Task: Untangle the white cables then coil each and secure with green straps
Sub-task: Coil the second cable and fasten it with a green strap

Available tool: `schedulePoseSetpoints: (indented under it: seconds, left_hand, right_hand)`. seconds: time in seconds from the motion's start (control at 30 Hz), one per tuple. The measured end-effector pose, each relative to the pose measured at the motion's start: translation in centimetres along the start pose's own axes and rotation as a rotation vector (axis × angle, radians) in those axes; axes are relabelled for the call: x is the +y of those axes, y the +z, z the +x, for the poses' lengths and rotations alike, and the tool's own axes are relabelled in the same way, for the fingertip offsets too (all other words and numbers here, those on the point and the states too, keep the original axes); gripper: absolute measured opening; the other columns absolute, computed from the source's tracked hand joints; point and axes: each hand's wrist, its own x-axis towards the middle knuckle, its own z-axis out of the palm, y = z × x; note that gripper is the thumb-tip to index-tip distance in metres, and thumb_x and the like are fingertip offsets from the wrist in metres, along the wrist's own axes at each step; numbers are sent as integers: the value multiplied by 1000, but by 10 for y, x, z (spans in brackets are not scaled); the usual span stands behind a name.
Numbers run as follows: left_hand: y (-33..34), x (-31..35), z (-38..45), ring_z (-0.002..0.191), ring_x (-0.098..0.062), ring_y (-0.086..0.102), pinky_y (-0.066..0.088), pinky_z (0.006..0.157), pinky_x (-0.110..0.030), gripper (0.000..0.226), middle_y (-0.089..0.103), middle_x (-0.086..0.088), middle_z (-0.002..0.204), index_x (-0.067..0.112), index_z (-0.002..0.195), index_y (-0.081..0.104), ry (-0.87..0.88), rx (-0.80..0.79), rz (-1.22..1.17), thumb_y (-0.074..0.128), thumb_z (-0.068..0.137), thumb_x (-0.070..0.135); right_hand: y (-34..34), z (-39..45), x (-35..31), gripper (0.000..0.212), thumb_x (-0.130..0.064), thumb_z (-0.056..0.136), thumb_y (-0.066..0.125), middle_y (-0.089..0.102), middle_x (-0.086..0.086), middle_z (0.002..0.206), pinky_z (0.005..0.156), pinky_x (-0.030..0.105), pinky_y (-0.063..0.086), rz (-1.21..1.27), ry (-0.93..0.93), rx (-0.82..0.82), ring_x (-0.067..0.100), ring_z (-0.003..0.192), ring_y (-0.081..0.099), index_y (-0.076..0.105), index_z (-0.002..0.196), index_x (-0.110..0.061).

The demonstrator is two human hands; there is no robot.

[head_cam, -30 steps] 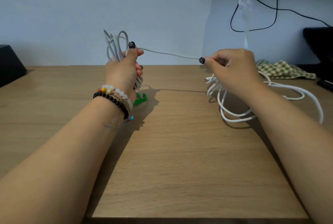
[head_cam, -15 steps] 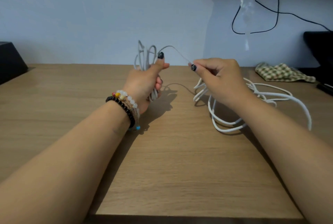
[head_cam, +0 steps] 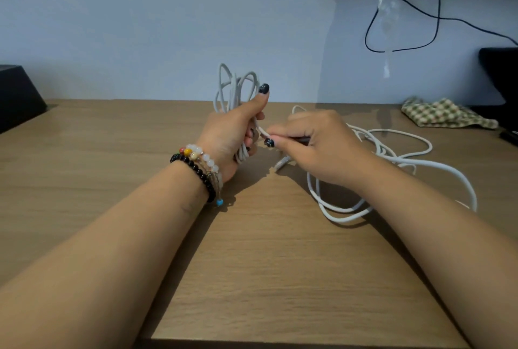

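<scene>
My right hand [head_cam: 316,146] has swung in from 3 o'clock, its fingers pinching the cable's tail right beside my left hand [head_cam: 232,135], whose fingers wrap the coil [head_cam: 235,87]. The cable feels light, limp and springy, so I'd grip the coil's waist. The loose cable [head_cam: 392,152] sprawls on the table [head_cam: 112,152] at 3 o'clock.

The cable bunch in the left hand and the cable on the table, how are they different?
The coiled cable stands upright in tight loops, gripped by the left hand; the loose cable sprawls flat on the table in wide, messy loops. The coiled one looks greyer, the loose one whiter. No strap shows on either.
</scene>
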Motion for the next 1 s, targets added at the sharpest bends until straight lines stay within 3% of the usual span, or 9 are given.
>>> schedulePoseSetpoints:
  seconds: [0.13, 0.23, 0.33, 0.5, 0.6, 0.7, 0.77, 0.87, 1.0]
  left_hand:
    - [2, -4, 3, 50, -8, 43, 39, 52, -23, 28, 49, 6, 58, 20, 70, 57, 4, 67, 27, 71, 85, 39]
    - [2, -6, 6, 51, -7, 47, 42, 57, -25, 25, 52, 7, 59, 21, 71, 58, 31, 52, -22, 68, 88, 37]
    - [5, -5, 6, 48, -9, 52, 45, 54, -24, 40, 56, 3, 59, 18, 61, 58, 42, 37, -88, 56, 96, 37]
    - [8, 0, 5, 49, -4, 59, 51, 56, -20, 67, 63, 3, 56, 16, 41, 65, 17, 17, -306, 45, 100, 41]
    - [10, 6, 6, 47, -3, 58, 50, 51, -19, 42, 62, 4, 55, 13, 67, 56, -6, 12, -507, 48, 99, 38]
    - [9, 8, 6, 38, -2, 43, 41, 42, -18, 38, 46, 7, 48, 17, 69, 42, -8, -47, -603, 47, 99, 38]
    - [9, 7, 5, 36, -3, 34, 36, 39, -18, 41, 38, 8, 47, 19, 65, 38, -8, -80, -579, 47, 99, 39]
    - [6, 8, 3, 37, -4, 28, 31, 38, -16, 39, 33, 8, 47, 21, 66, 36, -6, -109, -499, 49, 99, 38]
    - [3, 8, 5, 38, -6, 29, 29, 39, -18, 34, 34, 7, 46, 21, 68, 40, 33, -63, -302, 57, 96, 29]
  right_hand:
    - [-3, 1, -3, 18, -21, 93, 59, 61, -5, 64, 61, 34, 47, -15, -11, -67, 14, 63, 55, 76, 89, -17]
    - [-2, -1, -5, 19, -18, 93, 58, 66, -2, 69, 62, 32, 47, 7, -3, -75, 14, 66, 57, 76, 93, -14]
    - [-2, -1, -8, 22, -16, 92, 58, 69, -5, 77, 64, 28, 47, 40, 63, -75, 10, 69, 60, 75, 107, -19]
    - [-6, 1, -7, 16, -22, 93, 58, 65, -3, 68, 57, 26, 42, 4, 148, -98, 13, 63, 57, 71, 84, -22]
    - [-12, 4, -4, 9, -22, 89, 64, 62, -11, 74, 59, 23, 44, -89, 161, -89, 6, 67, 56, 72, 86, -22]
    - [-16, 6, 3, 11, -15, 83, 67, 56, -11, 84, 66, 23, 49, -190, 159, -40, 5, 73, 56, 72, 90, -22]
    - [-16, 6, 8, 11, -15, 82, 66, 57, -8, 92, 73, 32, 52, -223, 162, -28, 10, 81, 57, 73, 89, -22]
    - [-20, 6, 15, 9, -30, 83, 67, 58, -11, 101, 82, 31, 45, -294, 202, -104, 13, 99, 54, 72, 90, -29]
    - [-29, 3, 22, 19, -48, 76, 73, 64, -15, 105, 84, 36, 51, -177, 341, -255, 6, 99, 56, 73, 91, -37]
